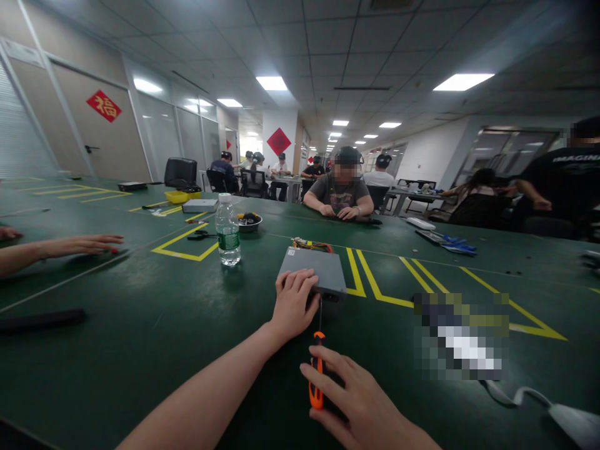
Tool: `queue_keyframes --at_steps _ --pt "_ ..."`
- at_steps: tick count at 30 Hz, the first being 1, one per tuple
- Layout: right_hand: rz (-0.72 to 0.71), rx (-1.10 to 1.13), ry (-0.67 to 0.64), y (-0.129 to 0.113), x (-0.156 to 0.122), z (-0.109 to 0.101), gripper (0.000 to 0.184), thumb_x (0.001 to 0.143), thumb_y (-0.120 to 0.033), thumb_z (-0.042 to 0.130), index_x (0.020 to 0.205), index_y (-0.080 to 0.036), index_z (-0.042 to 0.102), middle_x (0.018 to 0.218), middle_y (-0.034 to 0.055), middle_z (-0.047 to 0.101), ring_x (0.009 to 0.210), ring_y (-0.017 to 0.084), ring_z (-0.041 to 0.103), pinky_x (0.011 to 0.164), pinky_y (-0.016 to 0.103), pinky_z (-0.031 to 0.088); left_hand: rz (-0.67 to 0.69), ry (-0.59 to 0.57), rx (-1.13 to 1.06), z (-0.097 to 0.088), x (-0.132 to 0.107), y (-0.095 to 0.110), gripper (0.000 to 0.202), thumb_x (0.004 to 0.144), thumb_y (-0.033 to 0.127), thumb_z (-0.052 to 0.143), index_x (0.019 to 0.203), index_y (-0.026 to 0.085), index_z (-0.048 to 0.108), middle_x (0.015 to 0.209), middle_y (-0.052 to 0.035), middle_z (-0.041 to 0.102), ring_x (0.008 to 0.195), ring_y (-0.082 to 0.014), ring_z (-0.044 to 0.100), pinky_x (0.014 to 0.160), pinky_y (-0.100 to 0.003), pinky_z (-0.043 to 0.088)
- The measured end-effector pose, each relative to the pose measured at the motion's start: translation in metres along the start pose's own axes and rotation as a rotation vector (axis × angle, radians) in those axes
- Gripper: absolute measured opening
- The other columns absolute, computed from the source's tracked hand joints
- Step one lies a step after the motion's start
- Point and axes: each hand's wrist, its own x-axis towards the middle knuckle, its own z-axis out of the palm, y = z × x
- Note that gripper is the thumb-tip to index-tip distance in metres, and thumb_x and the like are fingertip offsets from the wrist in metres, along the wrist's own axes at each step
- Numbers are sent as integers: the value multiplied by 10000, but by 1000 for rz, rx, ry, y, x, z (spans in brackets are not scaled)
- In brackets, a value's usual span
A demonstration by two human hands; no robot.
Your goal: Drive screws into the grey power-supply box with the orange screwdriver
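A flat grey metal box (315, 270) lies on the green table (140, 325) in front of me, with coloured wires at its far edge. My left hand (294, 305) rests on the box's near left corner, fingers curled over its top. My right hand (359, 397) is wrapped round an orange-and-black screwdriver (317, 370). The thin shaft of the screwdriver points up at the box's near edge.
A clear water bottle (228, 231) stands left of the box. Another person's hand (77, 245) lies flat on the table at far left. A seated person (344, 194) faces me across the table. Yellow tape lines, a bowl (249, 221) and small tools lie about.
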Motion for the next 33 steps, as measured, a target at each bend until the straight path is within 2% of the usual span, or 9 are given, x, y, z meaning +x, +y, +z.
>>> queue_keyframes --at_steps 6,8,11,15,18,23,27,29,33 --pt "-98 -2 268 5 -2 8 268 835 -330 543 1013 -130 536 1088 169 623 866 201 629 711 315 522 -1 -9 -12 0 0 -1 258 825 269 502 1081 244 514 1211 -22 552 1169 -195 432 1021 -411 221" --pt "-68 8 292 5 -4 9 262 830 -328 545 998 -128 521 1086 175 622 878 205 628 719 320 527 -1 -8 -8 0 0 -1 259 824 269 501 1083 248 514 1211 -22 552 1166 -197 435 1017 -413 230" --pt "0 14 224 3 -6 5 320 819 -331 545 1065 -129 512 1118 164 604 946 218 615 767 328 532 6 -2 6 -1 0 0 264 818 264 508 1081 253 516 1208 -23 554 1156 -201 444 1009 -416 245" --pt "7 -13 112 0 -5 -2 421 788 -259 530 1194 -158 490 1192 138 560 1032 225 582 799 317 526 7 3 12 -1 0 0 268 813 266 515 1081 253 515 1203 -23 557 1154 -202 446 1008 -417 249" --pt "-11 -24 131 0 -3 -1 389 786 -239 511 1165 -150 514 1180 148 566 1011 226 590 791 321 524 -2 -3 7 0 0 -1 270 815 271 513 1084 250 509 1208 -23 555 1160 -200 440 1011 -414 245" --pt "-53 -36 227 1 -1 6 303 819 -315 530 1057 -129 534 1105 175 608 892 222 625 722 339 533 -6 -16 -7 0 0 -1 273 816 276 513 1088 251 504 1219 -17 551 1169 -197 430 1018 -417 227" --pt "30 8 140 0 -2 6 316 802 -356 558 1037 -146 539 1124 157 601 943 230 613 761 346 534 -9 -7 -4 0 0 -1 282 807 271 524 1088 254 506 1215 -15 554 1165 -197 435 1015 -415 236" --pt "50 16 97 0 -3 4 363 793 -344 559 1095 -145 523 1153 156 582 982 233 600 781 340 530 -8 0 -1 -1 0 0 278 805 267 525 1083 255 512 1208 -19 559 1161 -199 440 1013 -417 240" --pt "9 -32 80 0 -2 2 379 808 -302 543 1163 -169 519 1159 152 573 957 231 608 753 340 536 -8 -2 -13 0 0 0 265 813 275 516 1077 252 517 1207 -25 559 1158 -200 442 1016 -418 229"
